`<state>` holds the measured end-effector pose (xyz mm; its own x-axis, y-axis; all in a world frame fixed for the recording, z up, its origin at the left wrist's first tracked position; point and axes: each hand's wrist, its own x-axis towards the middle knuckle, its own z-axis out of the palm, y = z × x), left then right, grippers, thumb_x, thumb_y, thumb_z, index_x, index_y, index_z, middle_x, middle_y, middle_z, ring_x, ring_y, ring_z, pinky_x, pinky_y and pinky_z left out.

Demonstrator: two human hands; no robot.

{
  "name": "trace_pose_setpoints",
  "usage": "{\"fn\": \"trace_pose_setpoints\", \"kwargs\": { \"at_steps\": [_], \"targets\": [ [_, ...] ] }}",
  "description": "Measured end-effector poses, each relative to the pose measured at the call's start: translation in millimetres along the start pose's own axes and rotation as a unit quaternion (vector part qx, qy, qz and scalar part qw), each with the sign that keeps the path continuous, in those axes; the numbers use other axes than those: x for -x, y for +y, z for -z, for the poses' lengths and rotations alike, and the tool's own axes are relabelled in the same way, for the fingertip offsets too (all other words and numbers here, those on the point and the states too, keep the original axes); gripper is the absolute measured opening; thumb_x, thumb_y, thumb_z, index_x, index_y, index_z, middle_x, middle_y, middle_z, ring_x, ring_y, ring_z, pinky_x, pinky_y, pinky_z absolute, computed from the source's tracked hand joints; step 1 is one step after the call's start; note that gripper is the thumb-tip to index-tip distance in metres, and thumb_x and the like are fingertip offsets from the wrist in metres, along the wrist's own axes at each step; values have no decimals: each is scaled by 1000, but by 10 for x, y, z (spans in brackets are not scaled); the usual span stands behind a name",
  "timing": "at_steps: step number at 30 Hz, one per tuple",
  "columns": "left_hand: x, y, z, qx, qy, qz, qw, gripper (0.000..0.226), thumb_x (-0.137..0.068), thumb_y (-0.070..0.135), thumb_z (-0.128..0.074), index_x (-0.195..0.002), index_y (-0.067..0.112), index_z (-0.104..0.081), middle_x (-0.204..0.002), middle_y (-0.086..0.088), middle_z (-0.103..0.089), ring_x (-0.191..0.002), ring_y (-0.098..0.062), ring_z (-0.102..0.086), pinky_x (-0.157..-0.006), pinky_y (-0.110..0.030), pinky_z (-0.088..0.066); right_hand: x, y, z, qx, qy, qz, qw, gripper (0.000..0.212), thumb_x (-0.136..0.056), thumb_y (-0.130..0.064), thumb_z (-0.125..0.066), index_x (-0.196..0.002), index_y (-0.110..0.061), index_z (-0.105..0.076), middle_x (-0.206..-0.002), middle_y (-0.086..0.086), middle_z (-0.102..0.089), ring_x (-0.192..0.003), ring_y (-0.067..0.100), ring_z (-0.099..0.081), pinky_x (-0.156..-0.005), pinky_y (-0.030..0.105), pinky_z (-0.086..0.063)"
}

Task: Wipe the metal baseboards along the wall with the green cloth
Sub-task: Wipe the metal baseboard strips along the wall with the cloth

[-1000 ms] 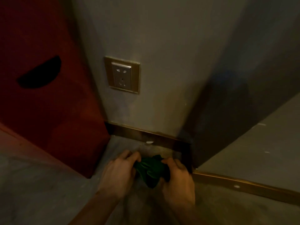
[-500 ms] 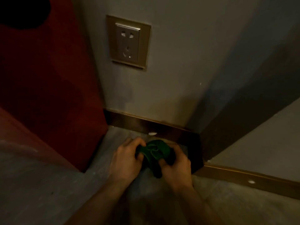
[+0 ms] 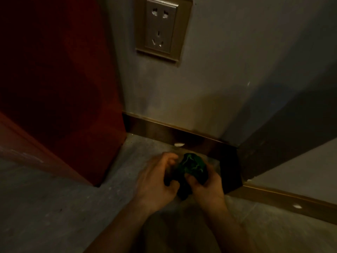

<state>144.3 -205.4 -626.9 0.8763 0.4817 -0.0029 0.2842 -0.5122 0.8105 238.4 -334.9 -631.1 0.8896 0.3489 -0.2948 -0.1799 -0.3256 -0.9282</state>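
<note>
Low in the head view, near centre: both hands meet over the cloth (image 3: 194, 166), a dark green, bunched wad held just above the floor (image 3: 54, 207). Left hand (image 3: 156, 181) grips the cloth's left side, fingers curled in; edges motion-blurred. Right hand (image 3: 206, 187) is closed around the cloth's right and lower part, thumb pressed on top. The two hands lie close together, with the cloth between them. A dark tail of cloth hangs below, between the wrists.

Baseboard (image 3: 164, 132): brownish metal strip along the foot of the far wall (image 3: 209, 84), running from the red panel (image 3: 60, 79) on the left to a dark outside corner on the right. Cloth sits just in front of the strip's right end; contact cannot be judged in the dim light. A small white spot marks the strip just left of the cloth.

Second baseboard length (image 3: 284, 201) runs on along the right wall, nearer the camera, also with one white spot.

Socket (image 3: 162, 26): metallic plate on the far wall, above the hands, well apart from them.

Lighting low; floor grey and mottled.
</note>
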Motion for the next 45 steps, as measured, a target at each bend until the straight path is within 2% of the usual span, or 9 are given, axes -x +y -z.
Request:
{"fn": "trace_pose_setpoints", "kwargs": {
  "at_steps": [3,8,11,13,19,25,32,39,45],
  "targets": [
    [2,-232,28,-230,80,-42,969,73,-86,70,-48,-146,30,-43,-150,0,-44,-143,-22,-35,-118,-46,-28,17,57,59,72,44,43,995,55,-82,-3,-74,-132,-18,-55,-128,2,-58,-117,20,-59,-102,46,-51],
    [32,-607,-122,-313,16,-31,949,108,-77,96,-28,-161,33,-5,-171,-9,-1,-156,-31,13,-124,-60,2,47,25,201,241,64,191,949,75,-74,-8,-79,-141,-26,-51,-122,-6,-40,-111,6,-47,-96,24,-44],
    [56,-721,-186,-313,-9,-20,949,111,-75,99,-28,-161,34,-2,-171,-8,1,-156,-30,14,-123,-63,-1,36,-14,237,294,41,255,920,83,-72,-7,-78,-144,-32,-45,-123,-14,-38,-108,-2,-44,-87,14,-40],
    [60,-754,-213,-314,-14,-18,949,113,-74,100,-29,-161,33,-2,-171,-7,1,-156,-30,14,-123,-64,-1,19,-29,242,335,32,281,899,85,-70,-7,-80,-142,-35,-42,-128,-12,-40,-115,7,-47,-88,24,-49],
    [49,-740,-216,-327,-28,-7,945,123,-71,102,-27,-162,22,-6,-171,-9,0,-156,-30,11,-123,-64,-4,-76,-47,99,542,19,389,744,63,-69,-31,-76,-128,-27,-53,-124,9,-44,-107,31,-44,-56,37,-52],
    [50,-720,-214,-334,-43,-4,942,132,-66,105,-27,-161,13,-14,-170,-13,-5,-156,-33,8,-123,-65,-5,-284,-206,-276,632,-43,466,618,59,-64,-40,-66,-121,-26,-64,-124,12,-60,-108,33,-42,-71,41,-55],
    [30,-721,-203,-353,-55,6,934,133,-67,105,-21,-161,12,-7,-170,-12,7,-154,-32,20,-123,-60,6,-551,-303,-675,679,-71,508,526,41,-88,-22,-36,-115,-16,-66,-129,6,-58,-115,32,-53,-82,44,-52],
    [40,-732,-218,-349,-53,3,936,130,-68,104,-25,-161,14,-10,-170,-12,2,-156,-32,14,-123,-64,-1,-721,-208,-715,720,-98,465,506,23,-90,-22,-59,-108,-14,-70,-127,6,-49,-114,36,-38,-80,45,-45],
    [37,-714,-243,-334,-36,-11,942,129,-69,102,-31,-161,13,-16,-170,-14,-8,-157,-35,5,-122,-65,-6,-613,-320,-654,745,-126,414,508,27,-91,-15,-50,-112,-10,-66,-134,11,-37,-119,42,-38,-84,53,-46]
  ]
}}
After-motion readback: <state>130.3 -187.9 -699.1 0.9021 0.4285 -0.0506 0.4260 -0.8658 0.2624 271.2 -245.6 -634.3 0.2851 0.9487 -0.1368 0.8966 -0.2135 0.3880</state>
